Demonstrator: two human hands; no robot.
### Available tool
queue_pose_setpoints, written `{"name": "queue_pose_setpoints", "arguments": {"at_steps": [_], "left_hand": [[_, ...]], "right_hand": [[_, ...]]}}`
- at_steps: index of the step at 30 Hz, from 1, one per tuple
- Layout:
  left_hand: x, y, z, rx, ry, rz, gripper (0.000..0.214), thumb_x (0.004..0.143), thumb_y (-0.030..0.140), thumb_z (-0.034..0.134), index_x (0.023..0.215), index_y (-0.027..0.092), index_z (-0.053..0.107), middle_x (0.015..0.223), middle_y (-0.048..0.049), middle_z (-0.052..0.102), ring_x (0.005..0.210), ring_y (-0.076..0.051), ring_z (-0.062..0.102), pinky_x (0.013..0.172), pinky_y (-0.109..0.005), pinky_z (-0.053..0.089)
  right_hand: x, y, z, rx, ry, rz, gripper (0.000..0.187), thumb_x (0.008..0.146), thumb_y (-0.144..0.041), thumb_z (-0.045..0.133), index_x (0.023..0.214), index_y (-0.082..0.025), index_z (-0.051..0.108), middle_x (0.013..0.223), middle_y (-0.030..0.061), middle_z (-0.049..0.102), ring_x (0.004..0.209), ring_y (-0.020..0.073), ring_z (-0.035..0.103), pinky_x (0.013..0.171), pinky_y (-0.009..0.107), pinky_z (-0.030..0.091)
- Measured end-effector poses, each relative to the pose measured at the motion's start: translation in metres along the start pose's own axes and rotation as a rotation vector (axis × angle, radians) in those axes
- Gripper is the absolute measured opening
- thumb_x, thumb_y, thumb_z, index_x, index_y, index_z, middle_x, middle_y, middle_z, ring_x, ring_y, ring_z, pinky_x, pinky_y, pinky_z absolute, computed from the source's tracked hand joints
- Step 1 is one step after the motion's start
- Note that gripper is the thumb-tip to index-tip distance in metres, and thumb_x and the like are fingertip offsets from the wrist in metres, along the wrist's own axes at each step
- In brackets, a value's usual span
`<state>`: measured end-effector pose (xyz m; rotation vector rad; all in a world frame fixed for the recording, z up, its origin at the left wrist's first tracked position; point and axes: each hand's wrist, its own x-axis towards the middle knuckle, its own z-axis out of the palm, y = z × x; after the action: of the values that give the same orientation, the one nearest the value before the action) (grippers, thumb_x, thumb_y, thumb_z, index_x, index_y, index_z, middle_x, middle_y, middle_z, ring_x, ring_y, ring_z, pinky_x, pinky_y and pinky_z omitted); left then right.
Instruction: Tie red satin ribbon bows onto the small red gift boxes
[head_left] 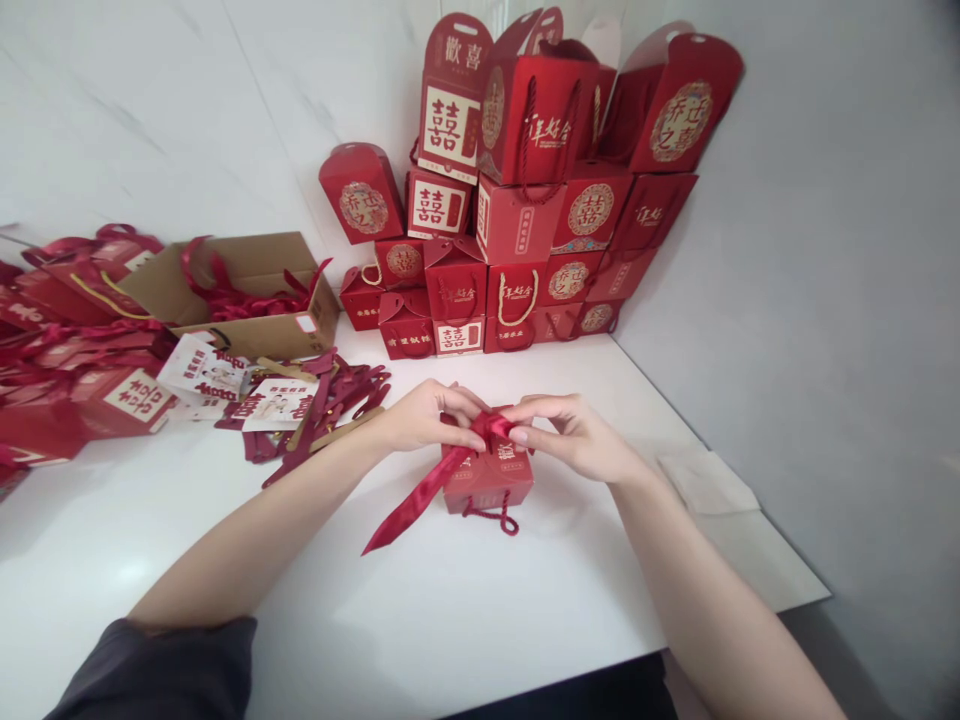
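Observation:
A small red gift box point(489, 487) stands on the white table in front of me, with a dark red cord handle point(510, 524) hanging on its near side. Over its top lies a shiny red ribbon point(411, 512), one long end trailing toward the lower left. My left hand point(439, 415) pinches the ribbon between thumb and fingers at the left of the knot. From the right, my right hand point(562, 435) pinches the ribbon's looped part with thumb and forefinger. Part of the box top is hidden under both hands.
Stacked red gift boxes point(517, 230) rise against the wall behind. To the left are an open cardboard box point(247, 340) with red ribbons, printed cards point(277, 403), a heap of dark red straps point(330, 405) and more red boxes point(120, 405). A pale flat sheet point(709, 482) lies at right.

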<state>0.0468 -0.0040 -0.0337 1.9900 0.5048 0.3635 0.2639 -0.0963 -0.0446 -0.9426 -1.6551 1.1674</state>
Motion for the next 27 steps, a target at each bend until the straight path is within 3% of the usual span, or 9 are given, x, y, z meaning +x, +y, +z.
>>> {"name": "queue_pose_setpoints", "arguments": {"at_steps": [4, 8, 12, 15, 19, 23, 27], "left_hand": [[-0.001, 0.001, 0.000, 0.012, 0.014, 0.036, 0.025, 0.068, 0.034, 0.079, 0.082, 0.014, 0.076, 0.094, -0.0099, 0.071, 0.089, -0.018, 0.063, 0.085, -0.029, 0.049], [-0.002, 0.005, -0.002, 0.003, -0.014, 0.069, 0.027, 0.066, 0.031, 0.080, 0.088, 0.015, 0.076, 0.100, -0.0105, 0.071, 0.095, -0.020, 0.064, 0.090, -0.031, 0.049], [-0.002, 0.007, -0.004, 0.002, -0.057, 0.072, 0.025, 0.073, 0.032, 0.075, 0.093, 0.016, 0.076, 0.103, -0.0106, 0.072, 0.100, -0.021, 0.063, 0.092, -0.031, 0.048], [-0.003, 0.007, -0.004, 0.049, -0.014, 0.064, 0.024, 0.079, 0.035, 0.069, 0.090, 0.016, 0.076, 0.097, -0.0091, 0.073, 0.095, -0.020, 0.065, 0.095, -0.031, 0.045], [-0.004, 0.007, -0.003, 0.126, 0.006, 0.016, 0.024, 0.076, 0.039, 0.071, 0.087, 0.018, 0.073, 0.102, -0.0058, 0.072, 0.096, -0.018, 0.066, 0.113, -0.039, 0.028], [-0.005, 0.008, -0.001, 0.196, 0.021, 0.001, 0.026, 0.077, 0.042, 0.070, 0.085, 0.017, 0.068, 0.097, -0.0029, 0.073, 0.092, -0.017, 0.067, 0.119, -0.050, 0.001], [-0.005, 0.011, 0.000, 0.271, 0.031, 0.008, 0.026, 0.077, 0.044, 0.069, 0.080, 0.018, 0.066, 0.089, 0.0005, 0.073, 0.086, -0.014, 0.067, 0.118, -0.051, -0.002]], "right_hand": [[0.003, 0.000, 0.015, -0.279, 0.029, -0.095, 0.026, 0.088, -0.030, 0.060, 0.112, -0.025, 0.069, 0.078, 0.0021, 0.069, 0.080, 0.0182, 0.060, 0.085, 0.037, 0.044], [0.003, 0.001, 0.019, -0.458, 0.025, -0.175, 0.029, 0.089, -0.027, 0.060, 0.117, -0.025, 0.066, 0.083, 0.0010, 0.069, 0.080, 0.0164, 0.060, 0.098, 0.040, 0.034], [0.003, 0.000, 0.022, -0.519, 0.004, -0.198, 0.030, 0.088, -0.028, 0.061, 0.118, -0.028, 0.063, 0.082, -0.0003, 0.067, 0.081, 0.0165, 0.060, 0.097, 0.039, 0.034], [0.002, -0.003, 0.023, -0.467, 0.056, -0.171, 0.034, 0.085, -0.032, 0.065, 0.118, -0.027, 0.059, 0.077, -0.0019, 0.062, 0.075, 0.0155, 0.058, 0.091, 0.036, 0.038], [0.004, -0.003, 0.021, -0.402, 0.239, -0.081, 0.020, 0.090, -0.040, 0.056, 0.099, -0.022, 0.058, 0.078, 0.0010, 0.059, 0.076, 0.0170, 0.055, 0.078, 0.032, 0.043], [0.007, 0.003, 0.024, -0.499, 0.290, -0.102, 0.020, 0.089, -0.038, 0.058, 0.079, -0.021, 0.062, 0.087, 0.0047, 0.062, 0.090, 0.0207, 0.056, 0.087, 0.036, 0.040], [0.008, 0.005, 0.030, -0.456, 0.313, -0.128, 0.015, 0.089, -0.033, 0.058, 0.081, -0.022, 0.063, 0.091, 0.0055, 0.062, 0.091, 0.0209, 0.057, 0.089, 0.037, 0.041]]}}
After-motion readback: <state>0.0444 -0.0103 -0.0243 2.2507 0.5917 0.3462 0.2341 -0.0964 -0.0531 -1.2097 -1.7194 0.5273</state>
